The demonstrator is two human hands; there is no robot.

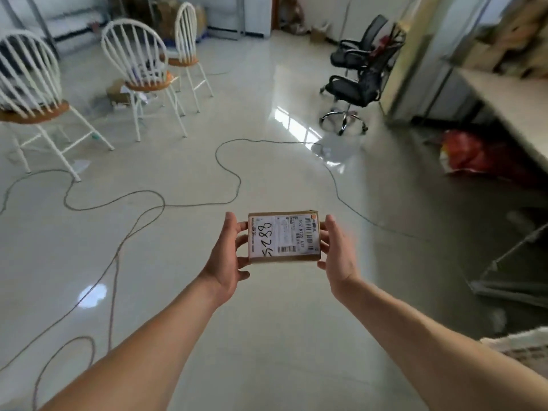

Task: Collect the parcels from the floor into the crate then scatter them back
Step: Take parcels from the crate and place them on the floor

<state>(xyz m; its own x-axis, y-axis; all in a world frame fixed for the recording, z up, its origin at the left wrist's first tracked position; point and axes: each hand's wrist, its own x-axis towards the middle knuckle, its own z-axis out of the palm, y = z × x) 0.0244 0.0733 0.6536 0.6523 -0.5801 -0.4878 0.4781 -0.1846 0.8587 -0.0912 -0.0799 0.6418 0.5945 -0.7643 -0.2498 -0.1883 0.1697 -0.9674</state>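
Transit seems to be the step in hand: the person holds one small brown parcel (284,237) out at arm's length, level, with its white shipping label and handwritten number facing up, well above the glossy floor (267,321). The left hand (226,256) clamps the parcel's left end and the right hand (336,250) clamps its right end, fingers curled against the short sides, so the box is pinched between the two. No other parcel lies on the open floor ahead, where only a long cable (189,204) loops past the white chairs (139,63), with a black office chair (355,81) and a red bag (465,155) farther off, the bag under the surface (510,93) at the right. That bareness suggests, as a guess only, that this is the scattering half of the task. A pale woven edge (519,345) at the lower right may be the crate, though too little shows to be sure. If scattering, the next move calls for picking a free patch clear of the cable, lowering the parcel and letting both hands release together; if collecting, it calls for a turn to the right.
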